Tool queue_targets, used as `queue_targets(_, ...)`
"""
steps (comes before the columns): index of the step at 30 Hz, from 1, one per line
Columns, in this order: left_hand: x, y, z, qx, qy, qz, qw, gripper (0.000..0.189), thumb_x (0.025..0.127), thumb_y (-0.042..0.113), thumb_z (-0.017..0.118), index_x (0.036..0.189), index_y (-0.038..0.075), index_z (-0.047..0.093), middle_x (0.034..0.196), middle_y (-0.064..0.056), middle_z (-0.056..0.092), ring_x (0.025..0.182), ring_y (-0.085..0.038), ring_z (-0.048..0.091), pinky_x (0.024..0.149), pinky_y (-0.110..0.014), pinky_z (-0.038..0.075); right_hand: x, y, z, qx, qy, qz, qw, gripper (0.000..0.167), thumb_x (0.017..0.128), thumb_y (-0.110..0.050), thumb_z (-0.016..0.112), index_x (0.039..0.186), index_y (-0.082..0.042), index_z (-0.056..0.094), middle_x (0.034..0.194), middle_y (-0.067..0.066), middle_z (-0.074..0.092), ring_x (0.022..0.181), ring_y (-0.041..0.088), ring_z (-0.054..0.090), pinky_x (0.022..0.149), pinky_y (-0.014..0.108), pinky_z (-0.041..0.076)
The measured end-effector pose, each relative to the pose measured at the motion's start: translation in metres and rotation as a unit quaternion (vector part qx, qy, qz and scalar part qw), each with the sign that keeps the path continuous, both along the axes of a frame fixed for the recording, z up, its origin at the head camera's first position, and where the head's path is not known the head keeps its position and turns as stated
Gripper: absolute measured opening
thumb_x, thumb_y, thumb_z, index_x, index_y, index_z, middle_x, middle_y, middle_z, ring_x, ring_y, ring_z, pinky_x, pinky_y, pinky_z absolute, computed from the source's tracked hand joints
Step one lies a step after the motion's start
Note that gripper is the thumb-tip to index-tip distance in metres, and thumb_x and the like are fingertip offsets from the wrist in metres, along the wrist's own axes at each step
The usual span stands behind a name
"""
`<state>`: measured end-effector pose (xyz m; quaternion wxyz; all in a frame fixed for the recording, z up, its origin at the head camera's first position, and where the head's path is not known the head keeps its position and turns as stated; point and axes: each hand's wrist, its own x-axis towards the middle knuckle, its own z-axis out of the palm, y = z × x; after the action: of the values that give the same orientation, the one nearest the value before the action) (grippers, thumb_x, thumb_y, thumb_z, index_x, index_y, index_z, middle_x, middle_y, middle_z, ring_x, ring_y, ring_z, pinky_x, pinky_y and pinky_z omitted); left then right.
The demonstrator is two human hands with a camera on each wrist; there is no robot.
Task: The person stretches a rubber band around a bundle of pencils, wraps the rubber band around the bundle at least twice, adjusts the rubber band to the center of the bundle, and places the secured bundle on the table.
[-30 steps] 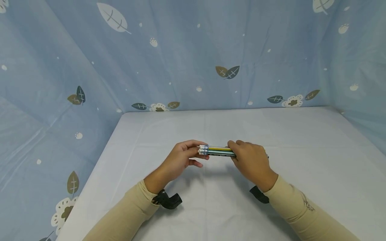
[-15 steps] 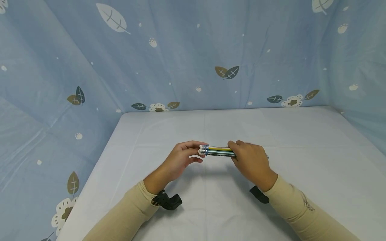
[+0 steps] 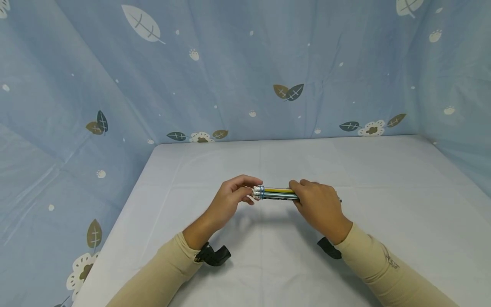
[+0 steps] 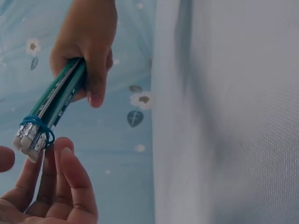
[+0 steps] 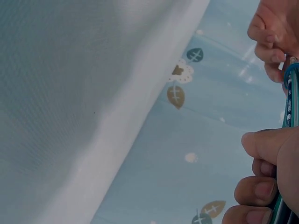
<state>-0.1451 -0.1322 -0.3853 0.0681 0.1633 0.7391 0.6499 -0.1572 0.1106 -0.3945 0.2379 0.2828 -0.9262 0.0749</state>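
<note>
A bundle of pencils [image 3: 279, 193] with white erasers and silver ferrules is held level above the table. My right hand [image 3: 320, 204] grips its right part, fingers curled around the shafts, and hides that end. A blue rubber band [image 4: 39, 126] is looped around the bundle near the erasers. My left hand [image 3: 226, 200] is at that eraser end, fingers loosely bent around it. In the left wrist view, the fingertips [image 4: 65, 147] come right up to the band from below, and the thumb [image 4: 5, 158] stands apart from the erasers.
A white cloth covers the table [image 3: 215, 162] beneath the hands. Blue curtain [image 3: 230, 64] with leaf and flower prints hangs behind and along both sides. Black wrist mounts [image 3: 215, 256] sit at both sleeve cuffs.
The left index finger has lifted slightly and the lower fingers have drawn back a little to the left. The right hand and the pencils stay in place.
</note>
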Motion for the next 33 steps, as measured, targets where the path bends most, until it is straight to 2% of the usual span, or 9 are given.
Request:
queue_targets(2,0.0,0.0,-0.001,-0.009,0.016,0.003,0.9998,0.028,0.1,0.009,0.049,0.124,0.0,0.063,0.123,-0.018,0.064,0.096,-0.018,0.064,0.083,-0.032,0.058,-0.001,0.0,0.0,-0.003,0.006,-0.003,1.0,0.029,0.071,-0.007,0.089,0.092,-0.01,0.068,0.073,0.006,0.07,0.055,0.018,0.06,0.047,0.031,0.05)
queue_targets(6,0.001,0.001,-0.002,-0.03,0.032,0.005,0.999,0.024,0.099,0.009,0.056,0.122,0.005,0.064,0.118,-0.015,0.066,0.097,-0.034,0.066,0.084,-0.038,0.059,-0.003,0.002,-0.001,-0.006,0.014,-0.014,0.9998,0.029,0.069,-0.008,0.09,0.087,-0.009,0.068,0.071,0.006,0.069,0.052,0.018,0.058,0.045,0.03,0.048)
queue_targets(8,0.002,0.001,-0.002,-0.045,0.039,0.009,0.9982,0.026,0.097,0.011,0.061,0.123,0.008,0.064,0.117,-0.013,0.067,0.098,-0.036,0.067,0.085,-0.039,0.059,-0.003,0.002,-0.001,-0.006,0.015,-0.018,0.9997,0.03,0.068,-0.008,0.091,0.086,-0.009,0.067,0.071,0.006,0.07,0.052,0.018,0.058,0.045,0.031,0.049)
queue_targets(9,0.003,0.002,-0.002,-0.052,0.043,0.01,0.9977,0.027,0.096,0.012,0.063,0.123,0.01,0.065,0.117,-0.012,0.068,0.1,-0.035,0.067,0.086,-0.038,0.058,-0.003,0.002,-0.001,-0.006,0.015,-0.019,0.9997,0.03,0.068,-0.008,0.091,0.086,-0.009,0.067,0.071,0.006,0.07,0.053,0.018,0.058,0.045,0.031,0.049)
queue_targets(11,0.004,0.002,-0.002,-0.066,0.049,0.013,0.9966,0.03,0.094,0.014,0.068,0.124,0.013,0.065,0.118,-0.009,0.068,0.101,-0.026,0.067,0.087,-0.037,0.058,-0.003,0.002,-0.001,-0.003,0.015,-0.02,0.9997,0.03,0.068,-0.009,0.091,0.086,-0.009,0.067,0.071,0.006,0.07,0.052,0.018,0.058,0.045,0.03,0.048)
queue_targets(13,0.004,0.003,-0.002,-0.075,0.054,0.014,0.9956,0.033,0.092,0.015,0.071,0.125,0.015,0.065,0.119,-0.007,0.067,0.103,-0.018,0.066,0.087,-0.03,0.057,-0.003,0.002,-0.001,0.0,0.017,-0.019,0.9997,0.03,0.069,-0.009,0.091,0.086,-0.009,0.067,0.071,0.006,0.069,0.052,0.018,0.058,0.045,0.03,0.048)
queue_targets(15,0.005,0.004,-0.003,-0.078,0.054,0.013,0.9954,0.035,0.091,0.016,0.073,0.125,0.016,0.065,0.118,-0.005,0.067,0.102,-0.016,0.066,0.087,-0.029,0.057,-0.003,0.002,0.0,0.004,0.019,-0.018,0.9996,0.029,0.069,-0.01,0.091,0.086,-0.009,0.067,0.07,0.006,0.069,0.052,0.018,0.058,0.044,0.03,0.047)
queue_targets(25,0.007,0.008,-0.004,-0.103,0.033,0.005,0.9941,0.036,0.089,0.025,0.077,0.125,0.028,0.07,0.119,0.002,0.07,0.096,-0.015,0.069,0.076,-0.029,0.058,0.002,0.001,-0.001,0.009,0.03,-0.005,0.9995,0.033,0.067,-0.01,0.092,0.082,-0.01,0.062,0.066,0.004,0.064,0.052,0.019,0.057,0.044,0.029,0.044)
queue_targets(33,0.011,0.01,-0.006,-0.105,0.029,0.007,0.994,0.038,0.086,0.031,0.08,0.123,0.033,0.071,0.121,0.006,0.071,0.091,-0.016,0.065,0.064,-0.024,0.051,0.005,-0.002,-0.001,0.012,0.039,0.003,0.9992,0.031,0.068,-0.009,0.091,0.081,-0.011,0.063,0.062,0.003,0.06,0.049,0.017,0.054,0.042,0.027,0.04)
